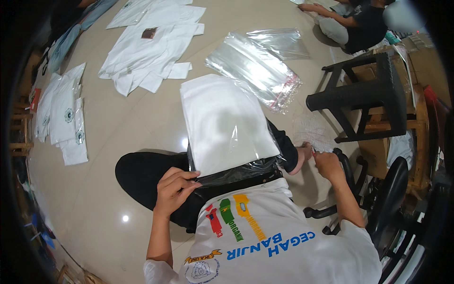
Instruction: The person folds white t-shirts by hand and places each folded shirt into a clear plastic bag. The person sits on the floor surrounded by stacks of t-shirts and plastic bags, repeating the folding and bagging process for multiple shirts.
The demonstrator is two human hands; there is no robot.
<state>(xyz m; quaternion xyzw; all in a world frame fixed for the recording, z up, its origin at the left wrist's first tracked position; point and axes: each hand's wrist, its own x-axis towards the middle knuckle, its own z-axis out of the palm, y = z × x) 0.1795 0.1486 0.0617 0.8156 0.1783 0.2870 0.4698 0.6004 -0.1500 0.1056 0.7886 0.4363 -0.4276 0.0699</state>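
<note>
A folded white garment inside a clear plastic bag lies across my crossed legs. The fingers of my left hand pinch the bag's open flap at its lower left corner. Off to the right, beside my bare foot, my right hand is closed by a crinkled pile of thin clear plastic strips with red lines; what its fingers hold is too small to make out. A stack of clear plastic bags lies on the floor just beyond the garment.
White garments lie spread at upper left, bagged ones at far left. More bags lie behind the stack. A black stool and wheeled chair stand right. Another person sits at upper right; someone's legs show upper left.
</note>
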